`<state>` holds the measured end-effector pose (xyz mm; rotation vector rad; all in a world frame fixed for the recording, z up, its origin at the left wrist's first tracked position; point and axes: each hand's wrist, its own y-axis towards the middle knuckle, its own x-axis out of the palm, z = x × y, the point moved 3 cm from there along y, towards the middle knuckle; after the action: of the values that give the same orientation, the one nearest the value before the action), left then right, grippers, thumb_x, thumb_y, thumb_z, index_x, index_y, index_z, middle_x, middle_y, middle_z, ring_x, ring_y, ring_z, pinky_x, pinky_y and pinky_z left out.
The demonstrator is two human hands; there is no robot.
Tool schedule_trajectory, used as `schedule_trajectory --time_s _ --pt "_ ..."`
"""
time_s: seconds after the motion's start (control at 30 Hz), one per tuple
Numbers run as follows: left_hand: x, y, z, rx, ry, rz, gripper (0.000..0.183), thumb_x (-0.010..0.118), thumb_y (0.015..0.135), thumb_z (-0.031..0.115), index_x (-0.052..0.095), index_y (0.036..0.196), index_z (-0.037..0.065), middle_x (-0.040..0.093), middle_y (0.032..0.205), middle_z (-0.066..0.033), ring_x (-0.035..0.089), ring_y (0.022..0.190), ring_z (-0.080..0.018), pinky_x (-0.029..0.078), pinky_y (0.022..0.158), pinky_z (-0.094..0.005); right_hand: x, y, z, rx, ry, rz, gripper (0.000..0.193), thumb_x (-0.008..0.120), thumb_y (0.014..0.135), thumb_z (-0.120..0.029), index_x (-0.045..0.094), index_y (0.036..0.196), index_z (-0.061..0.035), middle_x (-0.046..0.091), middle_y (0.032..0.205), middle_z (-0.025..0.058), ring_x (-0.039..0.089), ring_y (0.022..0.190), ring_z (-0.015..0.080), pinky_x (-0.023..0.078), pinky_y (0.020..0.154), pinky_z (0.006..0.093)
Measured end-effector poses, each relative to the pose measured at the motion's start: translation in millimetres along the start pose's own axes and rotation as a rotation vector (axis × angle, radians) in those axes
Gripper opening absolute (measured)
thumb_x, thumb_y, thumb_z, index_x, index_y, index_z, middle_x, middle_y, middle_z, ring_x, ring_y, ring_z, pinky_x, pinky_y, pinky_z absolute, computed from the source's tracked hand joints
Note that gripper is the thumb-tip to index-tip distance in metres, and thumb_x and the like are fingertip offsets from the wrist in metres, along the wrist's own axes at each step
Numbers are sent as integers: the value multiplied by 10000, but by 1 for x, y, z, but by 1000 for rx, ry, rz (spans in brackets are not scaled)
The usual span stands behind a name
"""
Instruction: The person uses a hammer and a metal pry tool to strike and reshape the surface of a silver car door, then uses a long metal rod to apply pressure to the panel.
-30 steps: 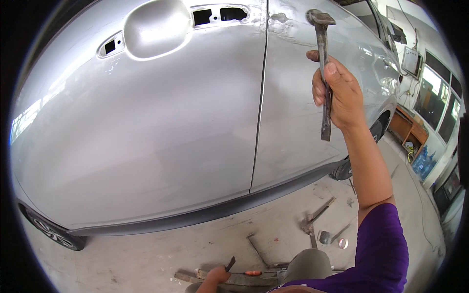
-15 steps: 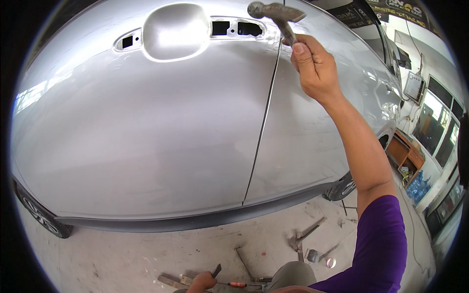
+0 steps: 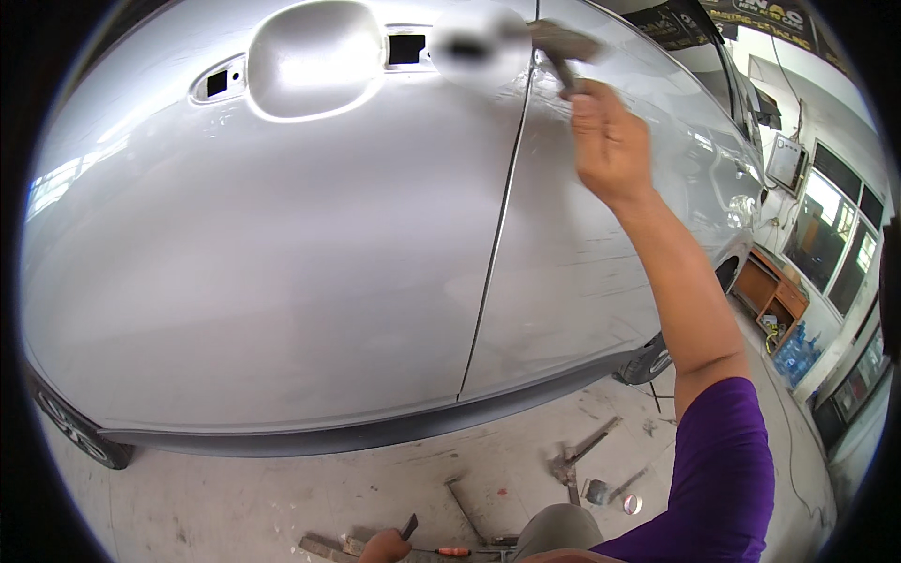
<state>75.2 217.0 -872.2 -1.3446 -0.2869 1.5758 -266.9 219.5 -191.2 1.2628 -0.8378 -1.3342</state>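
My right hand (image 3: 610, 141) is raised at the upper right, its fingers wrapped around the handle of a hammer (image 3: 568, 42). The hammer is smeared by motion and hangs in front of the seam between two silver car door panels (image 3: 357, 244); whether it touches the metal I cannot tell. Low in the picture, my left hand (image 3: 383, 546) is closed on a short dark flat bar (image 3: 409, 526) that sticks up from it. A smooth handle recess (image 3: 314, 61) lies in the door, with cut-out openings (image 3: 406, 49) beside it; a round patch of the picture there is blurred.
On the floor lie hammer-like tools (image 3: 566, 466), a dark block-headed tool (image 3: 597, 491), a tape roll (image 3: 633, 505), a bent rod (image 3: 465, 507), a screwdriver with an orange handle (image 3: 454, 552) and wood pieces (image 3: 324, 547). Right: a wooden cabinet (image 3: 774, 296) and blue bottles (image 3: 798, 355).
The hammer has shifted right and slightly down relative to the door seam and is now blurred. The car sits a little further left in view. My left hand stays low with the bar.
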Motion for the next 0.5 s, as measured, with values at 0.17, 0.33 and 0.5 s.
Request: schedule_trajectory --time_s 0.17,0.33,0.5 --pt "1 -5 -5 15 6 24 544 651 796 406 649 1132 -22 661 1122 -256 626 1081 -401 487 940 -452 -8 7 -18 5 32 43 330 537 999 -341 626 1019 -23 581 609 104 559 535 266 464 551 335" --pt "-8 -18 5 -7 -38 33 507 641 792 386 664 1093 -21 670 1086 -259 632 1063 -407 494 927 -458 -2 5 -17 97 22 -87 344 519 1003 -366 628 1018 -41 592 623 99 571 555 234 471 567 334" --pt "-19 -35 16 17 -68 14 490 602 794 357 654 1123 -3 655 1148 -239 618 1099 -387 486 953 -460 6 -4 -22 80 -25 -127 383 499 1004 -407 633 993 -48 588 617 95 572 567 221 474 578 344"
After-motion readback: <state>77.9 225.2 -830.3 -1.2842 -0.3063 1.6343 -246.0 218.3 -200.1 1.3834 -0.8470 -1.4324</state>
